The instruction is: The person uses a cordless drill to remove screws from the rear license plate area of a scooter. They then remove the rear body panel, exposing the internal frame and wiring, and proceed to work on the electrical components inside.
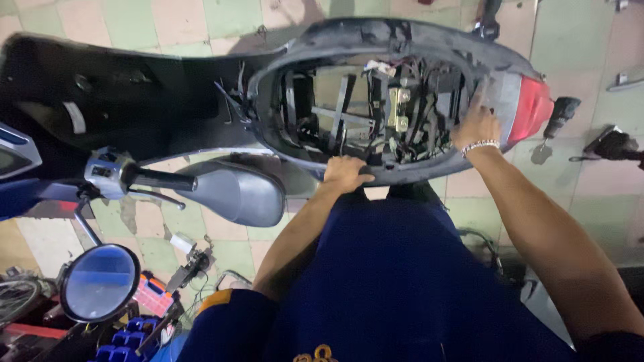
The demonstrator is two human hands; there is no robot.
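While the left hand (345, 173) grips the scooter's open body rim (315, 164), steadying it, the right hand (476, 124) reaches inside, fingers seemingly loose.

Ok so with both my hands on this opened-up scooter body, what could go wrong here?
Your right hand reaches in beside loose wiring, so your bracelet might snag a wire. Your left hand grips the body's edge, which could pinch or scrape fingers if the scooter shifts.

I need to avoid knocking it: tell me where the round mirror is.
In the head view the round mirror sits at the lower left, below the handlebar grip and well left of the left hand resting on the scooter body.
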